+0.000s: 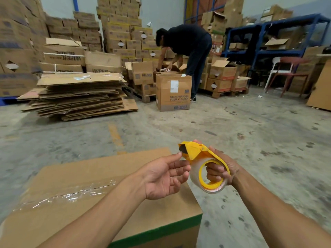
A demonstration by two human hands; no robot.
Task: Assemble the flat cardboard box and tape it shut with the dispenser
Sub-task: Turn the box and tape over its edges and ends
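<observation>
A brown cardboard box (pixel 75 178) stands assembled in front of me, its top flaps closed, with a strip of clear tape (pixel 66 194) running along the centre seam. Above the box's right corner my right hand (pixel 222 169) grips a yellow tape dispenser (pixel 206 163) loaded with a clear roll, fingers through the roll's core. My left hand (pixel 164 176) is held palm-up beside it, fingers spread, its fingertips touching the dispenser's cutter end.
A tall pile of flattened cardboard sheets (pixel 78 95) lies at the left on the concrete floor. A "foam cleaner" box (pixel 172 92) stands ahead. A person in dark clothes (pixel 189 49) bends over boxes on pallets. Blue shelving (pixel 279 38) and a red chair (pixel 293 72) at the right.
</observation>
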